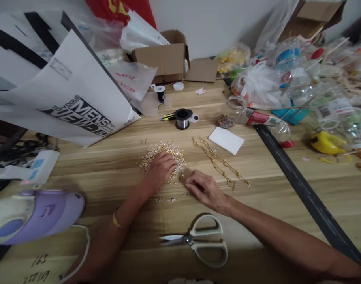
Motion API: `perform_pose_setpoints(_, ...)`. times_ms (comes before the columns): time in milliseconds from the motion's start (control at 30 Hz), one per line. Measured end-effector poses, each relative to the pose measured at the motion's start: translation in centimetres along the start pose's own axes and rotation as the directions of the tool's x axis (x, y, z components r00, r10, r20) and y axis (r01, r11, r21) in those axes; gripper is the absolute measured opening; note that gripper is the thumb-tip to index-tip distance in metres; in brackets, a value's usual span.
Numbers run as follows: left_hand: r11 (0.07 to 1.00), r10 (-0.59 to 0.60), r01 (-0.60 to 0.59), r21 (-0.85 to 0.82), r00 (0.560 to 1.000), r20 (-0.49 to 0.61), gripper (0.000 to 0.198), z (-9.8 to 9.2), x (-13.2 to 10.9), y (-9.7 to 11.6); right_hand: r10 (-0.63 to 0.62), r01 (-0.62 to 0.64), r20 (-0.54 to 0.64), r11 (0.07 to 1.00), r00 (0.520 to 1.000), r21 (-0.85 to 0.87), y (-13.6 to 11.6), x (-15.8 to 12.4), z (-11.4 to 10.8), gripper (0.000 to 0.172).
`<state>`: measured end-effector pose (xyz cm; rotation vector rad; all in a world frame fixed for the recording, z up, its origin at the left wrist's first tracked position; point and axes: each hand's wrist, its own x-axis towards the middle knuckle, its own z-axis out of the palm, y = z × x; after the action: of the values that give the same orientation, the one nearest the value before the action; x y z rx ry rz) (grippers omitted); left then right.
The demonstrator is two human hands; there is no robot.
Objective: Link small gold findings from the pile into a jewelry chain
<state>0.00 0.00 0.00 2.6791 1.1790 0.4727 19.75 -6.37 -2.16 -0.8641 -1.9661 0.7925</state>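
Observation:
My left hand [160, 170] rests on a heap of small gold and clear beads [147, 157], its fingers curled together and the tips hidden among the pieces. To its right, my right hand [206, 191] lies on the table with thumb and fingers drawn into a pinch; whatever is between them is too small to make out. A thin beaded chain [171, 199] stretches across the wood below both hands, one end close to the right fingertips. Nearer to me lie scissors [208, 240] with pale handles, blades slightly apart and pointing left.
Gold beaded chains [219, 167] and a white card [226, 140] lie to the right. Behind are a wire spool [183, 119], a black thread spool [160, 94] and a bead jar [227, 118]. A paper bag [79, 86] and purple appliance [50, 213] stand left; plastic clutter fills the right.

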Motion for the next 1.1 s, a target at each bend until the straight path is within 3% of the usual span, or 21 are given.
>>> perform_pose_setpoints(233,0.997,0.024,-0.026,0.072,0.999,0.022,0.020,0.2,0.2,0.1,-0.013,0.013,0.005,1.000,1.000,0.006,0.0,0.0,0.0,0.010)
perform_pose_setpoints(567,0.997,-0.012,0.015,0.077,0.999,-0.039,0.015,-0.1,-0.3,-0.4,-0.013,0.013,-0.003,1.000,1.000,0.019,0.0,-0.1,0.0,0.010)
perform_pose_setpoints(867,0.981,-0.125,0.091,-0.172,0.973,-0.195,0.011,-0.1,-1.2,-0.5,-0.026,0.026,-0.002,1.000,1.000,-0.002,-0.3,0.0,-0.1,0.010)
perform_pose_setpoints(1100,0.893,-0.304,0.197,-0.404,0.928,-0.218,0.007,-0.7,-1.5,0.1,-0.016,0.016,-0.009,1.000,1.000,-0.007,-0.6,0.1,-0.1,0.012)
